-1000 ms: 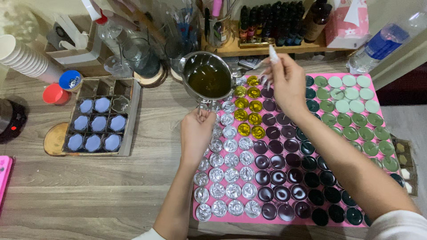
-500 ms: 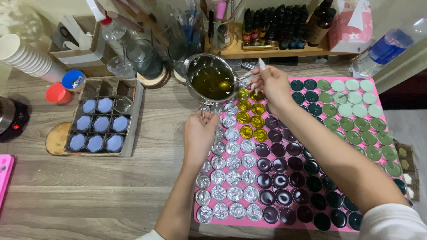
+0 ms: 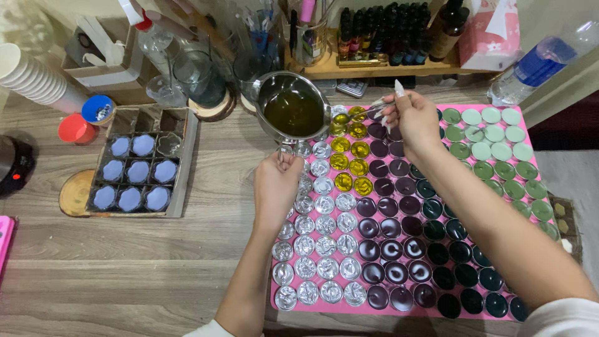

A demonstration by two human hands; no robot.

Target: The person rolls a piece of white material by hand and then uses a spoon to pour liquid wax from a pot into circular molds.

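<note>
Right hand point(image 3: 413, 118) pinching pipette point(image 3: 388, 106)

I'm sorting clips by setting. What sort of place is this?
Probably a home candle-making bench: a metal pot of yellow melted wax, rows of small foil cups on a pink mat, and a shelf of little dark bottles.

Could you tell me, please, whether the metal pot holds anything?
Yes: the metal pot holds dark yellow-green liquid, covering its bottom.

Warm even indoor light, soft shadows, glints on foil cups, edges slightly bowed, sharp focus
</note>
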